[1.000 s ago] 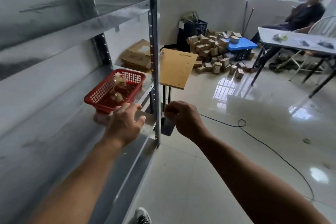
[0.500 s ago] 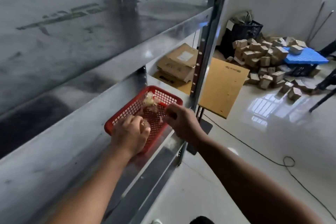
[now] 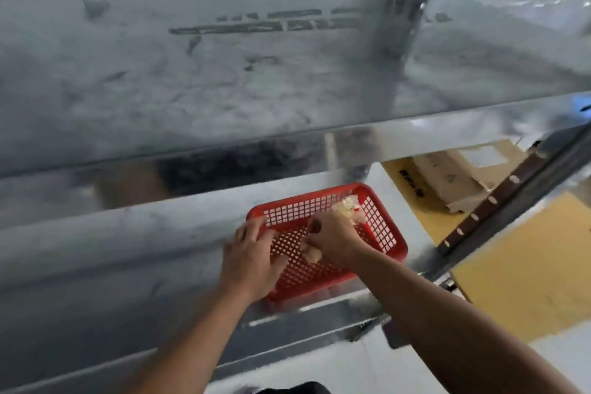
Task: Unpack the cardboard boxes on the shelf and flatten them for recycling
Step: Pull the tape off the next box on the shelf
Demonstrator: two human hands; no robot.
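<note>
Red plastic mesh basket [image 3: 379, 222], likely light, rigid; hold by rim. Left hand [image 3: 252, 256] rests there; right hand [image 3: 335, 238] pinches soft pale packet [image 3: 312, 255].

Flat brown cardboard boxes [image 3: 454, 176], stacked, at far right.

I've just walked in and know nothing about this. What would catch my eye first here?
The bright red plastic mesh basket on the grey metal shelf, low in the middle, stands out at once. Both hands meet there: the left hand rests on its left rim, while the right hand seems to pinch a small pale crumpled lump. Brown flattened cardboard lies beyond the shelf at right.
</note>
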